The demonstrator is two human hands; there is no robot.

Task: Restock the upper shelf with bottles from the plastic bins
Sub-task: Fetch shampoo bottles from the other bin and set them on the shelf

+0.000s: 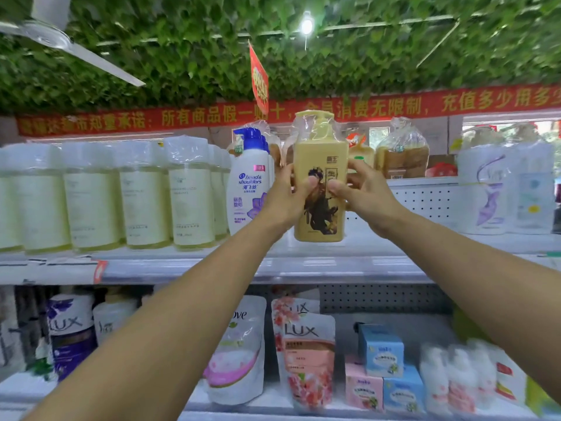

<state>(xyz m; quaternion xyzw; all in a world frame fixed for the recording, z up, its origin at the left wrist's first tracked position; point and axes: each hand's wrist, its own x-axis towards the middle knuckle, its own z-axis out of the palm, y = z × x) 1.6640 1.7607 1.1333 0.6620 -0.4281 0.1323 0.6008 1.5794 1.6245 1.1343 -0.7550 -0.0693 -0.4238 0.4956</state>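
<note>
yellow bottle (320, 189): pump top wrapped in clear plastic, upright, held up in front of the upper shelf (379, 262), base just above the shelf board, in the gap right of the Head & Shoulders bottle (249, 183)
left hand (288, 196): on the bottle's left side, thumb across the front label, fingers curled round behind, gripping the yellow bottle
right hand (364, 192): on the bottle's right side, thumb on the front, fingers wrapped round the far edge, gripping the yellow bottle
upper shelf, left: row of pale green bottles (91, 196), caps in plastic wrap, standing side by side up to the Head & Shoulders bottle
upper shelf, right: white bottles with purple print (491, 189), well apart from the held bottle, bare shelf board between
far behind: brownish bagged bottles (402, 153) on the next shelf back
lower shelf (273, 402): Lux pouch (306, 360), Dove pouch (239, 350), purple Lux bottle (71, 332), blue and pink boxes (384, 372) stacked near right, blurred white bottles at the right edge
overhead: green leaf ceiling, red banner (303, 112) with yellow characters, ceiling fan (54, 38) top left, lamp (306, 25) lit
plastic bins: out of frame
</note>
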